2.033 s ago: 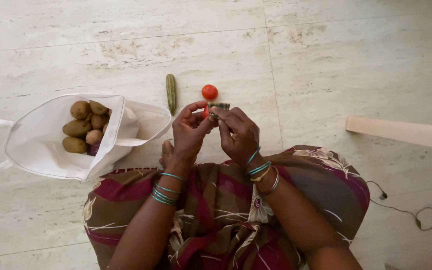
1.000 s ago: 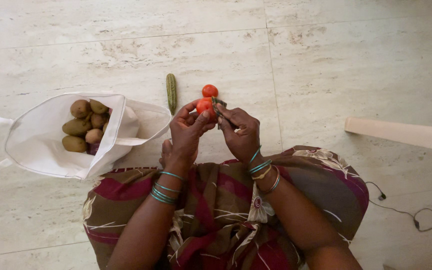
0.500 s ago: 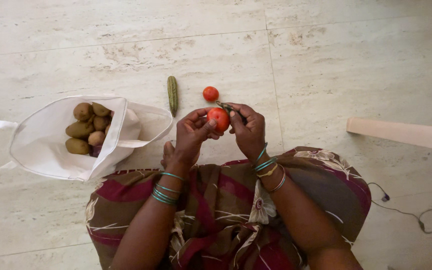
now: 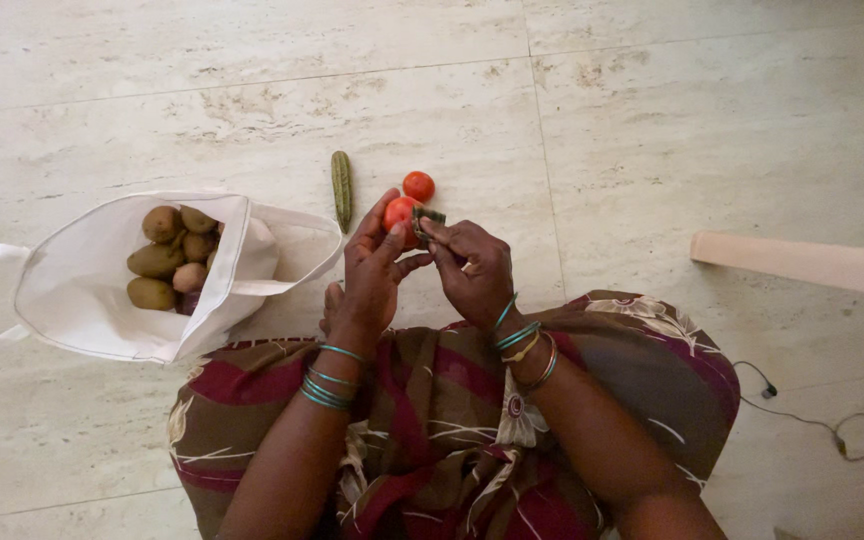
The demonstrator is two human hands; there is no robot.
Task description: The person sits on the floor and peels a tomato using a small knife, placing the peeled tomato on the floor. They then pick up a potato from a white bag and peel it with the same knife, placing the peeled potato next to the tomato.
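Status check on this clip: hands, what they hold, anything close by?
Left hand grips a tomato. Right hand pinches a small dark tool against it. Second tomato, cucumber and bag lie clear on the floor.

tomatoes: 2, one held [image 4: 399,213], one on the floor [image 4: 418,186] | green gourd: 1 [image 4: 341,188] | white bag: 1 [image 4: 82,300] | brown fruits showing in the bag: about 6 [image 4: 156,262], some hidden | hands: 2, left [image 4: 370,268], right [image 4: 474,270] | wooden plank: 1 [image 4: 802,263] | cable: 1 [image 4: 832,425]
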